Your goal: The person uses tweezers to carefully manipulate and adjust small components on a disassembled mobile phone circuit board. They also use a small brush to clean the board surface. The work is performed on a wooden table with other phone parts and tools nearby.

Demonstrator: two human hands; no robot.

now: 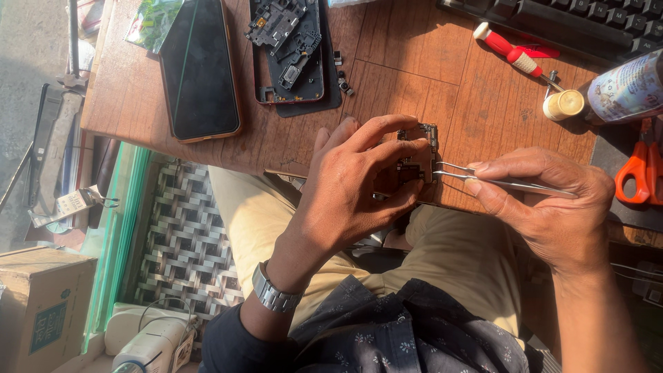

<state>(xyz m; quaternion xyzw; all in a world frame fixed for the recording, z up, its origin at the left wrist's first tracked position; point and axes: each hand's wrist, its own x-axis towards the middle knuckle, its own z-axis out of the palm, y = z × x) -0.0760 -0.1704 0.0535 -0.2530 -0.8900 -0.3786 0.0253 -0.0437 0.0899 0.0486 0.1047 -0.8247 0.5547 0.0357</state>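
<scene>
— What's the surface like?

— I see a worn wooden table (442,76), sunlit, with a dark phone (199,69) and an opened phone back (293,52) on it.

— And my 2 hands?

— My left hand (352,186) pinches a small circuit board (418,155) at the table's near edge. My right hand (545,207) squeezes metal tweezers (483,178), tips touching the board. A red screwdriver (511,54) lies well apart.

The left hand (352,183) covered much of the small dark circuit board (419,155). Beyond that board, the black keyboard (573,17) and orange-handled scissors (639,169) were cropped by frame edges.
</scene>
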